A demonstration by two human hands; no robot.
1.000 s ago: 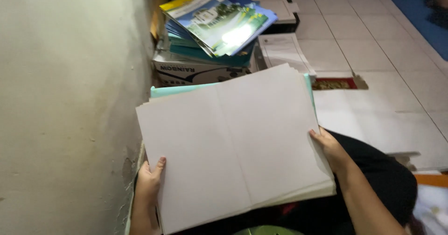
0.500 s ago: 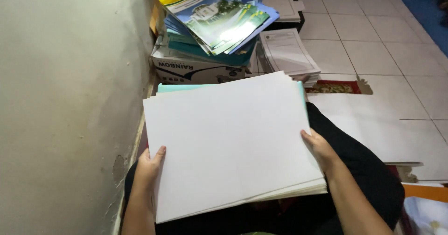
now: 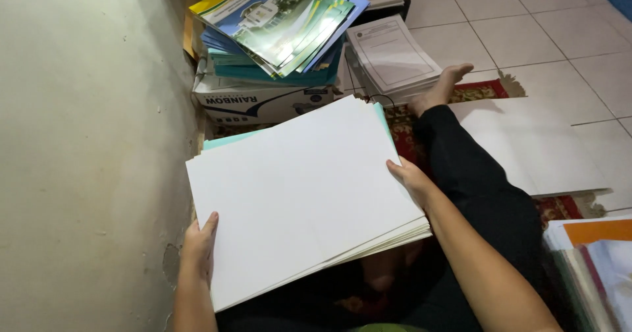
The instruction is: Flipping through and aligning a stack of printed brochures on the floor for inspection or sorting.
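Head view, looking down on a seated person. A thick stack of white sheets (image 3: 303,193), smooth, matte and rectangular, lies tilted across the lap above the tiled floor (image 3: 526,35), its long edges running from lower left to upper right. A pale teal sheet (image 3: 227,139) peeks out along the stack's far edge. The left hand (image 3: 199,246) is clamped on the stack's near-left corner, thumb on top and fingers hidden beneath. The right hand (image 3: 408,177) is closed on the right edge, thumb pressing the top sheet, fingers underneath; layered sheet edges fan slightly at the near-right corner.

A rough, plastered wall (image 3: 85,154) rises just beside the stack's left edge, leaving little room there. Beyond the far edge stands a white cardboard box (image 3: 263,101), carrying a fanned pile of glossy blue-green booklets (image 3: 283,22). To its right, on the floor, rests a pile of printed papers (image 3: 392,58), near a bare foot (image 3: 444,85) at the end of a leg in a dark trouser (image 3: 474,174). A large white board (image 3: 533,147) lies flat on a patterned red rug (image 3: 487,91) to the right; open tiles lie beyond it. Coloured folders (image 3: 592,259) sit at the lower right corner.
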